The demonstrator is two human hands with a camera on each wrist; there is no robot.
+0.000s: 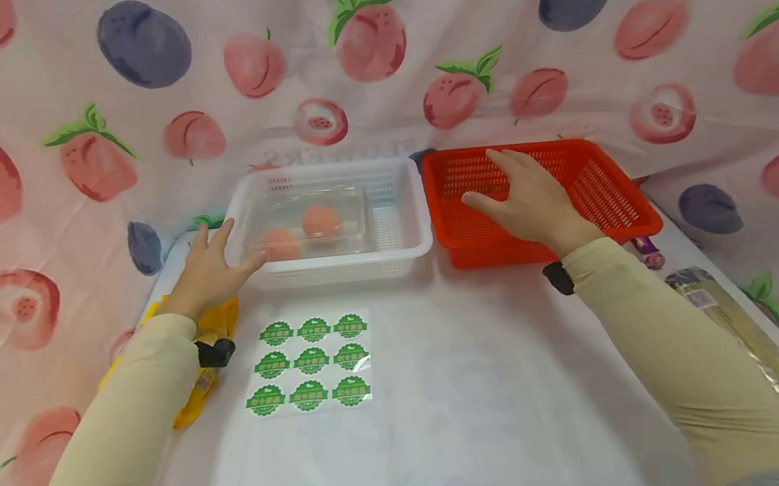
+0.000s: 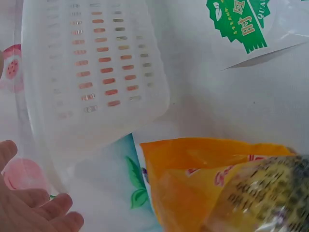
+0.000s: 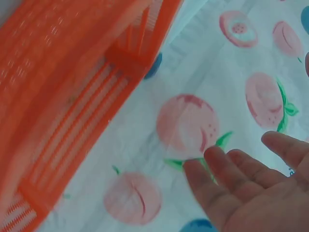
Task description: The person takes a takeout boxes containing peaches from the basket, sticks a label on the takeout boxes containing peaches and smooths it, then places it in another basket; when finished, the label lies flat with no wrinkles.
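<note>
My left hand [image 1: 209,270] is at the left end of a white plastic basket [image 1: 392,265], fingers spread and holding nothing. Inside that basket lies a clear plastic box [image 1: 273,207] with two round orange-pink fruits [image 1: 322,222] showing through it. In the left wrist view, the fingers [image 2: 54,207] reach beside the basket's slotted wall [image 2: 104,63]. Over the red plastic basket [image 1: 496,254] hovers my right hand [image 1: 529,198], its fingers extended and nothing in them. The right wrist view shows these fingers [image 3: 231,176] apart from the slatted red wall [image 3: 87,130].
A sheet of round green stickers [image 1: 312,361] lies on the white table [image 1: 463,424]. At the left edge is a yellow-orange package [image 2: 188,169], partly under my left arm. Along the right edge lies a long clear packet [image 1: 744,342]. Fruit-print cloth [image 1: 376,103] hangs behind the baskets.
</note>
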